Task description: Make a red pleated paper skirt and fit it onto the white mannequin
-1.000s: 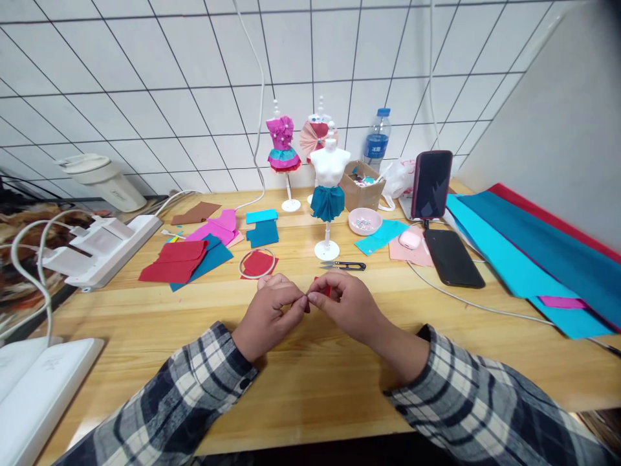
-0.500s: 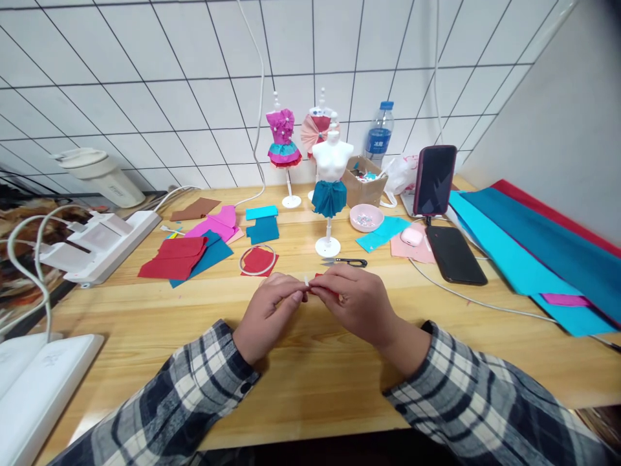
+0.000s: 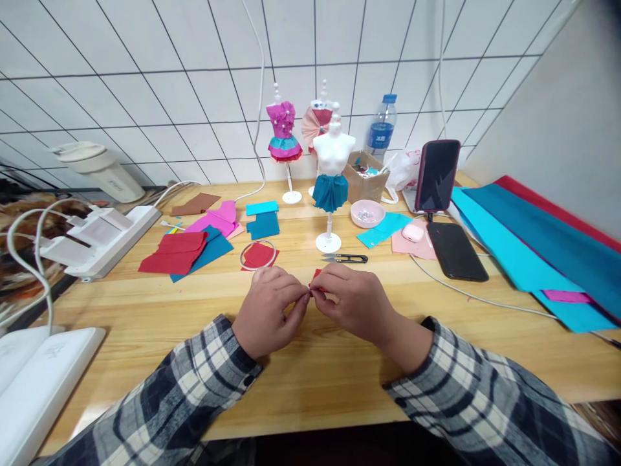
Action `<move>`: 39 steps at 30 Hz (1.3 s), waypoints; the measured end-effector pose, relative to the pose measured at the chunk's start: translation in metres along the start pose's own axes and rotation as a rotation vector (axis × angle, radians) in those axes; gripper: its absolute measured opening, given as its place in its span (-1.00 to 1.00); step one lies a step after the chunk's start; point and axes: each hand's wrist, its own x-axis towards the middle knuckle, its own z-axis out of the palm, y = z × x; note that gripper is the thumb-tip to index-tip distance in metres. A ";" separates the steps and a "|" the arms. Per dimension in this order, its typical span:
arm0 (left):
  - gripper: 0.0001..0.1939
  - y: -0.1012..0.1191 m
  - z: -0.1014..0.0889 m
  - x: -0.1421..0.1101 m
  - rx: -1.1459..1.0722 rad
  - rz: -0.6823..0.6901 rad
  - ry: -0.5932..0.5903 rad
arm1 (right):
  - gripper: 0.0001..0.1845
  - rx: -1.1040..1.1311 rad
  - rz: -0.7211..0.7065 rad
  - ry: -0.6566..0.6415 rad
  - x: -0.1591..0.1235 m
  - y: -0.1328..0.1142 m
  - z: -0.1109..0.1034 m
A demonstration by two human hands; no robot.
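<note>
Just above the table, my left hand (image 3: 272, 310) and my right hand (image 3: 352, 299) meet fingertip to fingertip, both in a pinch. A small red piece of crepe-like paper (image 3: 317, 274) shows behind my right fingers, and a sliver of it seems to run between the fingertips; most of it is hidden. Beyond my hands lie black thread snips (image 3: 352, 258) and a white ring (image 3: 242, 256) on a red square (image 3: 259, 255). Behind the snips stands a white mini dress form (image 3: 334, 147) wearing a teal skirt (image 3: 330, 192).
Two dressed mini forms, one in a magenta dress (image 3: 282, 122), stand farther back beside a small cardboard box (image 3: 363, 186). A pink bowl (image 3: 367, 221) holds tiny beads. Coloured sheets (image 3: 173, 253) lie left, larger ones (image 3: 524, 246) right. A phone (image 3: 457, 251) and a power strip (image 3: 114, 243) flank the workspace.
The white bit that stuck up between my fingertips is hardly visible now. More of the red piece shows above my right fingers. My left hand has turned slightly and the view has shifted a little.
</note>
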 end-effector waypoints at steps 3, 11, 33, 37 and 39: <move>-0.83 -0.002 0.001 0.000 -0.033 0.005 0.029 | -0.94 0.170 0.099 0.004 0.002 -0.001 0.002; -0.81 -0.011 -0.002 0.000 -0.087 0.055 0.011 | -0.91 0.306 0.101 0.008 0.002 -0.003 0.003; -0.82 -0.007 -0.004 0.002 -0.019 0.100 -0.026 | -0.84 0.021 0.022 0.031 -0.004 -0.007 -0.001; -0.82 -0.006 -0.004 0.001 0.056 0.112 -0.038 | -0.91 0.136 0.109 0.019 0.000 -0.007 0.001; -0.82 -0.006 -0.004 0.001 0.067 0.112 -0.041 | -0.92 0.240 0.155 0.014 0.001 -0.007 0.003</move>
